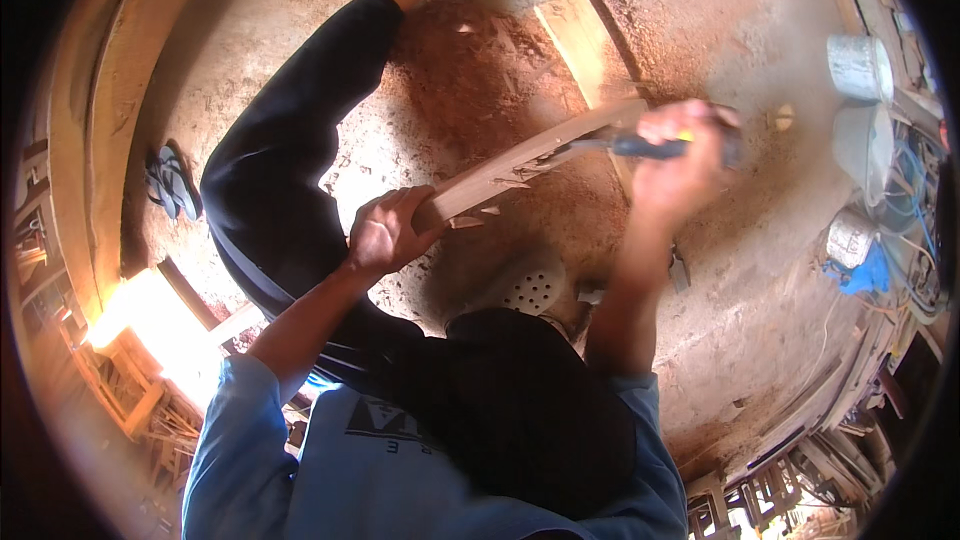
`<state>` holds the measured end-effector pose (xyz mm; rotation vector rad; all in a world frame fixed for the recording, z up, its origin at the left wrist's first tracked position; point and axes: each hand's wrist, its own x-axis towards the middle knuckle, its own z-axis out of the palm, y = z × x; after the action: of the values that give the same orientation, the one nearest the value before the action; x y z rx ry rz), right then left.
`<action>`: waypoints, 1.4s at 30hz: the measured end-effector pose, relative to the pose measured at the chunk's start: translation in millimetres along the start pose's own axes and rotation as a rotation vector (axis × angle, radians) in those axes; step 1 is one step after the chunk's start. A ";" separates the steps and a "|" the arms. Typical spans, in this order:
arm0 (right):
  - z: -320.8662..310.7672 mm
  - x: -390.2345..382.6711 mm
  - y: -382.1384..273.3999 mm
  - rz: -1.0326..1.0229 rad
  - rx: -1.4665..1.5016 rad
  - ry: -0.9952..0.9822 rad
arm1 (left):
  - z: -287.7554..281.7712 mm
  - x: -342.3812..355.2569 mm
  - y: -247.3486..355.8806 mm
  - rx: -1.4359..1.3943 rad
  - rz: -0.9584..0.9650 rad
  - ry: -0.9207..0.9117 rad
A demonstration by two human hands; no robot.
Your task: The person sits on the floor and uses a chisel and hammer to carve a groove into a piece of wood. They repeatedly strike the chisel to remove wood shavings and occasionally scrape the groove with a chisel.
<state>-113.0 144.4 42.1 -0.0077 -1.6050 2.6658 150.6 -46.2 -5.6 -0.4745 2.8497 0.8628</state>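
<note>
My left hand (393, 231) is wrapped round the near end of a long, slightly curved piece of wood (520, 164), which slants up to the right. Ragged splinters stand along its lower edge. In my right hand (685, 155), blurred by motion, is a bladed tool with a black and yellow handle (648, 147). Its narrow blade lies close along the wood's splintered edge; blur hides whether they touch. The far end of the wood overlaps a pale board (588, 45) on the floor; I cannot tell whether it rests there.
My bent left leg (270, 150) lies beside the wood. Sandals (173, 182) and thick timber beams (110, 110) are at left. White buckets (860, 68) and a blue cloth (862, 277) line the right side. A perforated round seat (532, 290) shows below. Sawdust covers the floor.
</note>
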 end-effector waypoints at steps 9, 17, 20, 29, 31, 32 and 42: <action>-0.6 7.1 -28.5 0.188 0.403 -0.044 | -1.0 -0.2 -1.5 -0.010 -0.056 -0.045; 23.0 -8.5 -5.3 0.410 0.281 0.032 | 0.4 1.3 -1.2 0.013 0.008 0.026; 15.8 -1.6 -36.8 0.105 0.318 -0.009 | 0.1 1.8 -0.5 0.000 -0.034 -0.032; 4.2 -10.5 -13.7 0.370 0.522 -0.181 | -1.9 -0.8 1.4 0.003 0.004 0.010; -32.4 8.1 -50.2 0.125 0.584 -0.229 | -1.2 -1.0 1.0 0.002 0.005 0.018; -53.7 18.3 -67.3 0.011 0.320 -0.249 | -0.6 -0.6 0.7 0.007 0.005 0.023; 18.7 7.9 -27.8 -0.351 -0.066 -0.093 | 0.5 -0.8 -0.6 -0.029 -0.003 0.051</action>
<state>-120.7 141.0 75.5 0.3658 -1.5489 2.3760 151.5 -46.2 -6.2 -0.5109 2.8850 0.9056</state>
